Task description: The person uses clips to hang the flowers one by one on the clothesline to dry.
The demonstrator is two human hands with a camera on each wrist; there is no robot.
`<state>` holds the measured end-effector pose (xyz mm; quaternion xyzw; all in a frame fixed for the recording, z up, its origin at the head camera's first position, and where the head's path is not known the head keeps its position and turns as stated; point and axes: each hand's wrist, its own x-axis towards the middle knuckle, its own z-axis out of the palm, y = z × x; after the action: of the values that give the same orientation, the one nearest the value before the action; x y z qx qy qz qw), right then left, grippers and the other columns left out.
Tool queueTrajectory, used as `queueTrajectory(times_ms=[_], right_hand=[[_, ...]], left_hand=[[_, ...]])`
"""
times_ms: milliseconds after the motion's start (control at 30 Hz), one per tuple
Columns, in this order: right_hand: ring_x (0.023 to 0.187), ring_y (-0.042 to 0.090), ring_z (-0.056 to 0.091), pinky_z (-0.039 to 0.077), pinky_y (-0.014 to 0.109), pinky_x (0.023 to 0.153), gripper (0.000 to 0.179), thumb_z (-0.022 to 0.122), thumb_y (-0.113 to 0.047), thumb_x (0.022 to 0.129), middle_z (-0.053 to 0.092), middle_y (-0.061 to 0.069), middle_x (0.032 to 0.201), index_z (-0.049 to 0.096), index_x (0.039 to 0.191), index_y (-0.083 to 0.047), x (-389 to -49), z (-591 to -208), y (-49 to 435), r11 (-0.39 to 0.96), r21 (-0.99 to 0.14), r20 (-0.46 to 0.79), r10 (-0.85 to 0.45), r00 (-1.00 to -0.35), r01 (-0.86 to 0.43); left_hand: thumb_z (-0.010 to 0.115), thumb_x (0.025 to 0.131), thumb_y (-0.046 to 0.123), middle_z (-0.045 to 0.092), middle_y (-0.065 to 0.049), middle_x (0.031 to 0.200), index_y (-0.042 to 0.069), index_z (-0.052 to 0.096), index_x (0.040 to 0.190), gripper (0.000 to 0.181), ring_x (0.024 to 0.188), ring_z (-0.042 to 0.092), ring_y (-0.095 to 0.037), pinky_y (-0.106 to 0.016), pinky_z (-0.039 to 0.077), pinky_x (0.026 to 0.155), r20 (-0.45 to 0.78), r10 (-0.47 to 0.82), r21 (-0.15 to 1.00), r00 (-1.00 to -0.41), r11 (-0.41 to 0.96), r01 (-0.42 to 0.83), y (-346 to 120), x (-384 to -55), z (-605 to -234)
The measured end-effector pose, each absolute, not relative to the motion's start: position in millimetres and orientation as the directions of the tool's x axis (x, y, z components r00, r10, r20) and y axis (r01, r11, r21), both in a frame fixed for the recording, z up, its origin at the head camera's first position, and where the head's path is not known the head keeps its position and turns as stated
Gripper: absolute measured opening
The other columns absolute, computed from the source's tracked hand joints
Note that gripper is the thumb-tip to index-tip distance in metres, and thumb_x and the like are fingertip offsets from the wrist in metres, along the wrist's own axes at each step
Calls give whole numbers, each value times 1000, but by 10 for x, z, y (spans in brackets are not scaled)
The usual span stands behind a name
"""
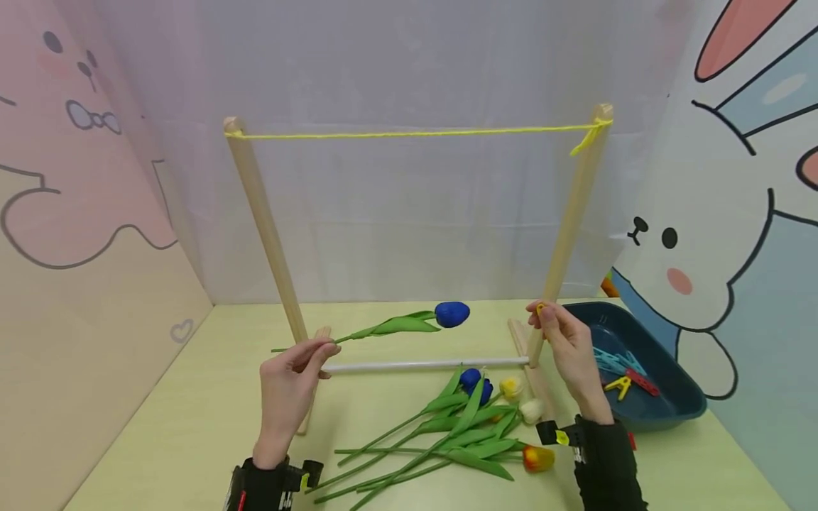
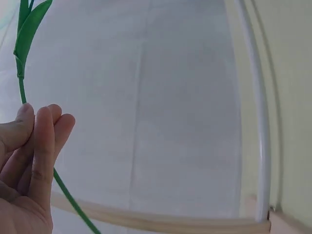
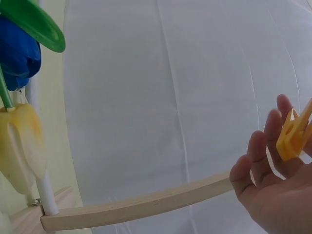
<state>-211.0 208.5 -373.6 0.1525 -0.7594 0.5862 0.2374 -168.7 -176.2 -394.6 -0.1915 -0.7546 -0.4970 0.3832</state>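
My left hand (image 1: 295, 387) pinches the green stem of a blue artificial tulip (image 1: 451, 314), which lies nearly level in the air with its bloom to the right. In the left wrist view, the stem (image 2: 73, 201) runs between thumb and fingers. A yellow clothespin (image 3: 292, 139) is held between the thumb and fingers of my right hand (image 1: 571, 355), beside the right post of a wooden frame (image 1: 569, 234). Along the frame's top stretches a yellow string (image 1: 409, 133), knotted at the right post. Below the hands lies a pile of tulips (image 1: 473, 433) in blue, pale yellow and orange.
At the right stands a dark blue basin (image 1: 677, 397) with light blue, red and yellow clothespins (image 1: 642, 382) inside. A white rod (image 1: 422, 365) joins the frame's posts low down. A white sheet (image 1: 409, 227) hangs behind, with cartoon-printed panels (image 1: 722, 234) at the sides.
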Motion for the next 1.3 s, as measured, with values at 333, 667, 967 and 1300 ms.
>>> queueTrajectory(times_ms=[333,667,967,1300], right_hand=[[82,12,40,28,31,70,31,42,-14,109,44,-9,87,65,109,7,-2107,-3755,1992,297,-825,521,73,-851,-480],[83,9,43,30,30,71,30,42,-11,109,51,-15,89,67,110,4,-2115,-3775,1953,320,-804,539,39,-841,-500],[76,7,47,37,21,68,23,48,-5,106,53,-9,80,70,109,1,-2119,-3679,1955,375,-738,596,-24,-802,-560],[92,-9,61,50,6,83,22,51,-1,104,64,-31,103,68,115,8,-2188,-3315,1970,365,-662,666,-115,-737,-655]], left_hand=[[64,94,-6,80,2,100,-16,66,110,19,93,76,-11,-27,63,76,574,-203,793,-793,-104,600,-1693,-1590,-3490],[58,101,3,76,1,102,8,66,114,16,101,73,-14,-28,59,93,532,-148,792,-834,-262,551,-1656,-1812,-3089],[56,101,-1,71,4,98,6,62,108,12,94,73,-11,-28,60,91,629,-120,765,-768,-81,639,-1601,-1978,-2848],[57,101,0,70,13,99,-11,49,113,18,92,70,-5,-23,60,88,754,-54,655,-654,134,744,-1575,-2000,-2721]])
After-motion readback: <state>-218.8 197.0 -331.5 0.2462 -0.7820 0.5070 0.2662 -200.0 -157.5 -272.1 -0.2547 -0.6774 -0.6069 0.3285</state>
